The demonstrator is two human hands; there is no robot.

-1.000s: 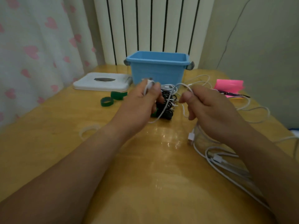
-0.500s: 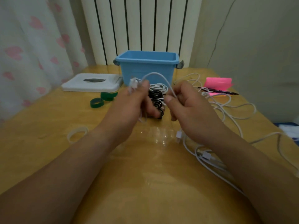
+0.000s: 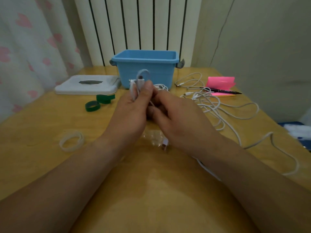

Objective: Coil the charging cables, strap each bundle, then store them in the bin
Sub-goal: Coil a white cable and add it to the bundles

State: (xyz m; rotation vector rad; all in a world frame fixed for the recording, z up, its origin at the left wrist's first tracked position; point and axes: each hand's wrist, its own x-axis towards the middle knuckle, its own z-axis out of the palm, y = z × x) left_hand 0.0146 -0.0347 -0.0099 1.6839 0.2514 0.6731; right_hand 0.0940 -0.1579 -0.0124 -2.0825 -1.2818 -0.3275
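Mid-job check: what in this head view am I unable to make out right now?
Floor of the blue plastic bin: head view, hidden by its near wall, contents unknown.
Fingertips of the right hand: head view, behind its own back; whether they pinch the white charging cable that the left hand grips is unclear.
Blue-and-white object at the right edge: head view, cut off by the frame, unidentifiable.

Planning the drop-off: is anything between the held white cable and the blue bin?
Nothing visible. The open blue plastic bin stands just behind the white charging cable in the left hand; only loose white cable loops lie at its foot.
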